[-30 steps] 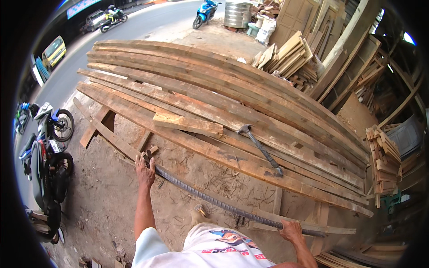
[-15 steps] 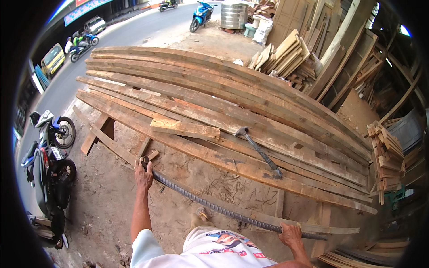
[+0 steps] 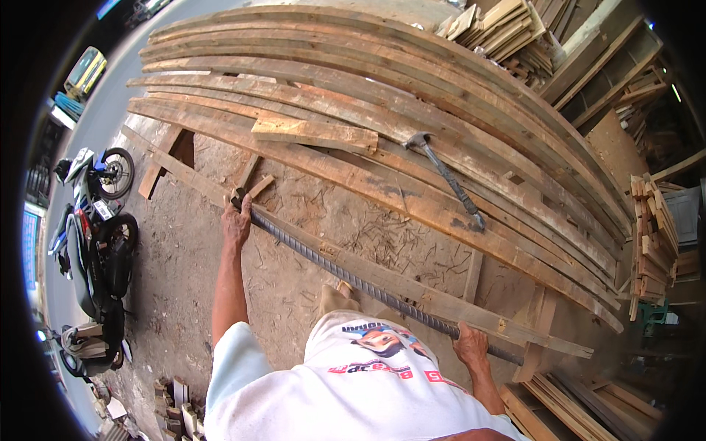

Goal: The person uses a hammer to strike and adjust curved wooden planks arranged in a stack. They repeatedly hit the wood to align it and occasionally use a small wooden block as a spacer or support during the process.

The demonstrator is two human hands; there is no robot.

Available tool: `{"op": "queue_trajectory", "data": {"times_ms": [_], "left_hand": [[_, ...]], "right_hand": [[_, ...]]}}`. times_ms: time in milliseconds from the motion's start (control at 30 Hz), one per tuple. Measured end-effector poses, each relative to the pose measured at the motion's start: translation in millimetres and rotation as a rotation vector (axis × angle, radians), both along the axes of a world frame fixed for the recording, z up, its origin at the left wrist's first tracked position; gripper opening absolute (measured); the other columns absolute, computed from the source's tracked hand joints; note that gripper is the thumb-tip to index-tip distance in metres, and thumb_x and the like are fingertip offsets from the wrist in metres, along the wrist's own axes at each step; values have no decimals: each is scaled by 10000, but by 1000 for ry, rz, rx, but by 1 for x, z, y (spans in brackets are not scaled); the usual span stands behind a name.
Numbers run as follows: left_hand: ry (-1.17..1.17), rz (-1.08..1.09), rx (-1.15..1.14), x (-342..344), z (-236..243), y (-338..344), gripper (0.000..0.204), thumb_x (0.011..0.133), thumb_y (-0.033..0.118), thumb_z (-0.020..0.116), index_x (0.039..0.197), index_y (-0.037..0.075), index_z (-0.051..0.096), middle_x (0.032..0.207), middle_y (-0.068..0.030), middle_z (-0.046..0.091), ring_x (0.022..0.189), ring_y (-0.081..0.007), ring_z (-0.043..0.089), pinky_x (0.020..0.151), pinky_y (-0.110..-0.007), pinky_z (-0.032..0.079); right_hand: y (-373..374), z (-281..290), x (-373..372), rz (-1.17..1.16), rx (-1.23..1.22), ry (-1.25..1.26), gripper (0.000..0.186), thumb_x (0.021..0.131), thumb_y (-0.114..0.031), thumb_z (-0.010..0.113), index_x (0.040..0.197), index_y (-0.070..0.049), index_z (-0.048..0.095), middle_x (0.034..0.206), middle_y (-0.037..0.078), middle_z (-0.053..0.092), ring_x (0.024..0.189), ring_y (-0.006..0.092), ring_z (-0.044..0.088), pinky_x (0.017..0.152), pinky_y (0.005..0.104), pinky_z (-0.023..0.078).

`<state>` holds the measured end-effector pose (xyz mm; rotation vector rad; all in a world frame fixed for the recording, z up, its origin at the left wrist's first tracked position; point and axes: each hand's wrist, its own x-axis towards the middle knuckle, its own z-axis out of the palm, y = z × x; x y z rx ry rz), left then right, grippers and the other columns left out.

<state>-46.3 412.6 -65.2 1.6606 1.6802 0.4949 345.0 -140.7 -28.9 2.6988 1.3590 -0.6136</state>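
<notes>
I hold a long ribbed steel bar (image 3: 353,279) slantwise above a long wooden plank (image 3: 397,283). My left hand (image 3: 237,223) grips the bar's far left end, which has a bent claw tip. Near the bar's right end my right hand (image 3: 471,345) is closed around it. The bar lies close along the plank's edge. Beyond it a hammer (image 3: 447,178) with a dark handle rests on a wide stack of long planks (image 3: 353,110). A short board (image 3: 315,133) lies on top of that stack.
Motorbikes (image 3: 95,242) stand parked at the left on dirt ground. Piles of cut boards (image 3: 651,235) rise at the right, with more timber (image 3: 507,29) at the back. Scrap wood (image 3: 173,400) lies by my left side and loose planks (image 3: 581,400) at lower right.
The view has tilted down and come closer to the plank stack. Both hands keep their grip on the bar, which stays along the plank.
</notes>
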Motion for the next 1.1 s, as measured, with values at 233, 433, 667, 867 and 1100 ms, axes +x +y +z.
{"op": "queue_trajectory", "data": {"times_ms": [233, 433, 667, 867, 1100], "left_hand": [[148, -9, 226, -11, -34, 5, 693, 1000, 598, 572, 1388, 25, 617, 1558, -338, 402, 1404, -464, 479, 1127, -499, 427], [5, -26, 192, -30, -26, -1, 714, 1008, 581, 572, 1516, 83, 507, 1560, -327, 406, 1523, -401, 321, 1188, -494, 359], [109, -12, 152, -63, -29, -16, 775, 1025, 570, 539, 1561, 26, 406, 1614, -359, 274, 1521, -449, 292, 1197, -497, 352], [47, -72, 200, -66, -21, -4, 796, 1014, 583, 554, 1555, 16, 415, 1598, -365, 303, 1531, -440, 274, 1214, -492, 321], [34, -4, 222, -76, -51, -4, 852, 1002, 620, 545, 1544, -23, 410, 1576, -395, 313, 1530, -466, 255, 1234, -506, 275]], "right_hand": [[19, 30, -19, -52, 7, 29, 172, 819, -86, 716, 896, -40, 569, 815, 243, 693, 834, 486, 681, 704, 581, 514], [8, -28, -55, -68, -1, 1, 201, 822, -101, 747, 906, -40, 575, 827, 233, 702, 852, 481, 685, 722, 577, 513], [1, -4, -69, -45, -85, 3, 227, 802, -116, 773, 909, -31, 591, 815, 268, 690, 844, 506, 675, 721, 597, 497], [-3, -44, -89, -91, 2, 60, 207, 805, -126, 756, 904, -22, 607, 812, 280, 681, 846, 513, 668, 727, 602, 489], [28, -9, -87, -88, -110, 6, 167, 838, -102, 709, 934, 3, 622, 849, 304, 689, 882, 517, 671, 742, 587, 495]]}}
